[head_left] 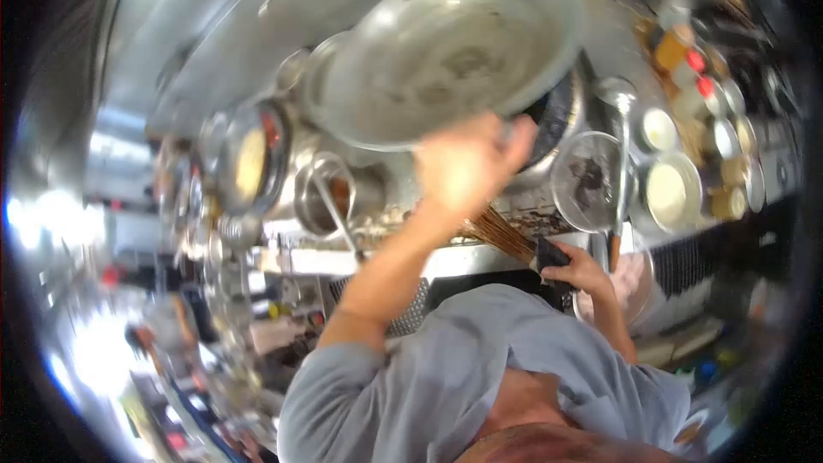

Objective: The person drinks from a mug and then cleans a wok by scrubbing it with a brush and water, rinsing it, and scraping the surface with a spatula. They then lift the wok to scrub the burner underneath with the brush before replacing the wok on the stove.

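Observation:
My left hand [471, 163], smeared by motion, is closed at the near edge of a large wok [386, 77]. The wok is tilted up with its inside showing, greyish with dark stains in the middle. My right hand [583, 273] is wrapped round the dark handle of a bamboo wok brush [501, 236]. The brush's bristles point up and left, below the wok and partly behind my left wrist. Beside the brush stands a clear bowl [590, 180] with dark bits in it. A long-handled ladle [623, 146] lies just right of that bowl.
A steel pot [330, 197] with a utensil in it stands left of my left forearm. White tubs [673, 193] and several seasoning containers are at the right. A dark pan [257, 159] with yellowish food sits further left. Another person [167, 330] is at the far left.

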Demonstrator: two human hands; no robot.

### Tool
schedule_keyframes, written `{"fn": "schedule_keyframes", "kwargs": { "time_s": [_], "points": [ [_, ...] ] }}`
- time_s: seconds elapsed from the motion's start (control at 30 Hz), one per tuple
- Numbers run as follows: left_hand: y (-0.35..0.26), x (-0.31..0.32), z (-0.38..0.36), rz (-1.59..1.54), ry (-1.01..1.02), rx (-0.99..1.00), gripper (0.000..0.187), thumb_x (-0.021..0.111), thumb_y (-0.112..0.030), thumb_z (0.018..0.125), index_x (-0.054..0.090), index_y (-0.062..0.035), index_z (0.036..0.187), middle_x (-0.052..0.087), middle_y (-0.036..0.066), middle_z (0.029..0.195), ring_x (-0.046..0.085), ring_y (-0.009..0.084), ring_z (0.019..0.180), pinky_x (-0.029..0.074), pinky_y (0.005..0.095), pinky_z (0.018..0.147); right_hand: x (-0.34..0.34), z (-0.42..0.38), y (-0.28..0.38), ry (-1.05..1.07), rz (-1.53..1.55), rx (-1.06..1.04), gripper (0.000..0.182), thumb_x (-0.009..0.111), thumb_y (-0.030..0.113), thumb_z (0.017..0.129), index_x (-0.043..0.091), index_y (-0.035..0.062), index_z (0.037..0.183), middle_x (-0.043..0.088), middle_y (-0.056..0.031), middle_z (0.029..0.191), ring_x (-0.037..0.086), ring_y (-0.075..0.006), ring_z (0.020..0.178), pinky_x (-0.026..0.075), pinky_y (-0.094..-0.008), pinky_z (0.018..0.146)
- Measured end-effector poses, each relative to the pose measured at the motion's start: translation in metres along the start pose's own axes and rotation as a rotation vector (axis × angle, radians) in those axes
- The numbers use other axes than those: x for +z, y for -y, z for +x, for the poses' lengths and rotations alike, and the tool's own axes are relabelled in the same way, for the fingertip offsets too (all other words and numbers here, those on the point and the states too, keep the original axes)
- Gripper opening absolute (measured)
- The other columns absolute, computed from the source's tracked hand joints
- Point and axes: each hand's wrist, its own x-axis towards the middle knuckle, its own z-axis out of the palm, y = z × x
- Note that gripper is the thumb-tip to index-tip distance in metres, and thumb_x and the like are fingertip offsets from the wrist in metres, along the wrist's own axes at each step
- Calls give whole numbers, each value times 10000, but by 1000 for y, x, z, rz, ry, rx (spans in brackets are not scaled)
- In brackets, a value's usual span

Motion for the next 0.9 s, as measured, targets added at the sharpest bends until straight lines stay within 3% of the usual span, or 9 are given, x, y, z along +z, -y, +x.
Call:
{"fn": "schedule_keyframes", "kwargs": {
  "time_s": [0.2,0.23,0.33,0.47,0.57,0.63,0.7,0.8,0.9],
  "points": [
    [6,62,-128,-242,171,42,372,655,-378,893,664,-66,690,631,110,580,641,300,504,526,419,484,58,19,-2,126,83,109,506,814,112,803,606,-25,1243,704,-74,977,664,-144,803,540,-286,767],
    [9,63,-140,-291,476,-29,297,681,-347,878,650,-58,818,657,124,711,665,305,633,542,436,579,69,17,0,92,37,84,529,813,95,797,597,-32,1263,704,-75,977,659,-146,801,539,-290,777],
    [41,63,-181,-393,295,173,300,694,-297,844,648,-57,1018,662,168,980,654,338,908,537,451,796,107,9,13,49,29,46,562,813,79,787,587,-33,1290,703,-76,975,653,-149,786,536,-287,778],
    [118,-77,-225,-349,-198,-465,459,712,-114,704,589,-8,1133,561,212,1102,529,392,1028,421,507,871,144,-9,-11,-66,84,62,570,803,64,785,586,-23,1305,697,-69,995,647,-143,815,530,-282,773],
    [220,-63,-324,-93,-220,-768,666,747,-200,797,433,21,1341,518,262,1193,495,404,1109,393,499,969,179,-24,-18,-188,51,12,556,784,102,803,592,-19,1310,696,-47,951,637,-118,787,526,-271,726],
    [203,-86,-305,-909,32,-1505,587,692,-149,861,389,19,1334,553,248,1128,582,340,1018,492,513,844,197,-27,-16,-192,66,-14,570,796,141,798,596,-12,1310,697,-41,963,630,-112,809,519,-260,732],
    [229,-56,-321,-1538,62,-1546,438,644,-84,873,419,0,1239,585,157,890,603,242,717,526,408,605,214,-34,-4,-210,65,4,586,802,174,797,595,-3,1315,696,-33,985,623,-107,835,512,-255,754],
    [223,-76,-291,-1255,-131,-1398,263,580,-23,875,424,0,1085,510,62,687,468,121,461,384,264,366,230,-50,13,-244,29,-48,613,809,192,798,584,4,1336,693,-25,1017,615,-104,870,507,-262,785],
    [247,-92,-274,-1187,-102,-1203,155,556,-58,883,436,-24,976,503,48,628,492,130,454,405,272,383,230,-59,17,-261,8,-28,641,815,178,796,563,-2,1357,693,-31,1048,615,-106,895,507,-267,808]
  ]
}}
